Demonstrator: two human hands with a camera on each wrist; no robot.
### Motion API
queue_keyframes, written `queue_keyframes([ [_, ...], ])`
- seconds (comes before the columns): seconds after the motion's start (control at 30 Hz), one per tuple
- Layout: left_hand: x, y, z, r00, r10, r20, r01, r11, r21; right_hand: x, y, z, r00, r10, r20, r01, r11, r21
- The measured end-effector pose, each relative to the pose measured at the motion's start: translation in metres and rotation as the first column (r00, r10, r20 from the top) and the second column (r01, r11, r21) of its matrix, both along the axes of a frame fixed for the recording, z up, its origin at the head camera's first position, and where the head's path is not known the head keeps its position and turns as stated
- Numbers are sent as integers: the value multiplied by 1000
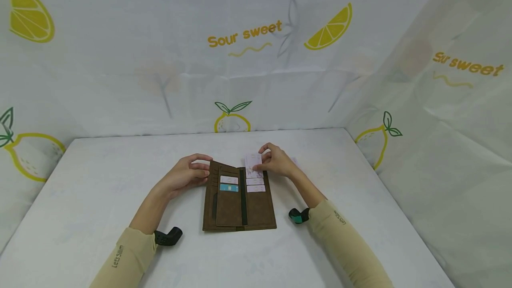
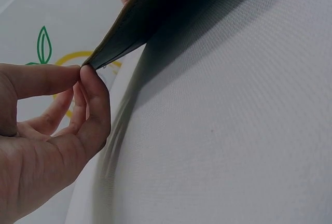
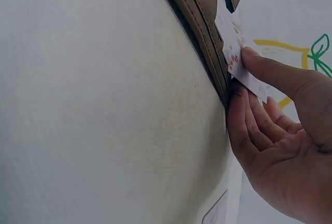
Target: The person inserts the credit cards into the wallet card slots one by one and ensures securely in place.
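A brown wallet (image 1: 231,208) lies spread open on the white table. My left hand (image 1: 188,173) pinches the upper part of its left cover between thumb and finger; in the left wrist view that edge is lifted off the cloth. Over the right panel, my right hand (image 1: 278,162) holds a pale card (image 1: 253,163) printed with reddish marks. The right wrist view shows the thumb on the card's face and the fingers behind, against the wallet's edge. Below it, pale cards (image 1: 256,188) sit in slots. The left panel's slots hold a pale card (image 1: 229,180) and a blue card (image 1: 229,187).
Another pale card (image 3: 216,211) lies on the table behind my right hand, mostly hidden in the head view. Black devices (image 1: 169,236) are worn at both wrists. A white sheet (image 1: 180,97) with lemon prints hangs along the table's back and right side.
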State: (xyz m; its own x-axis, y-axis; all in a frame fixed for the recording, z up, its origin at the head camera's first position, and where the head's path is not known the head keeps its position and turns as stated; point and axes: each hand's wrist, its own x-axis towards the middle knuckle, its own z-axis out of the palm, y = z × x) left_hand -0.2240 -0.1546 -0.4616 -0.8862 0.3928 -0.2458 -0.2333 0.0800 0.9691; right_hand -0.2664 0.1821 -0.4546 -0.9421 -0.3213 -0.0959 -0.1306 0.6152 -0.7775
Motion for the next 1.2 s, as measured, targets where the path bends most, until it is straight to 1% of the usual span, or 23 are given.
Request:
queue_keyframes([
  [0.47,0,-1,0,1000,-6,-3,6,1000,9,1,11,1,999,23,-22,-22,999,24],
  [0.67,0,-1,-1,1000,-6,-7,6,1000,7,2,12,3,997,75,-13,-75,997,21],
  [0.83,0,-1,0,1000,-4,-8,4,1000,-4,6,12,7,993,118,-7,-117,992,50],
  [0.93,1,0,0,1000,-2,-7,2,1000,-7,7,13,8,991,131,-7,-130,989,65],
  [1.2,2,1,1,1000,-1,-4,1,1000,-2,7,15,6,987,162,-4,-161,985,68],
])
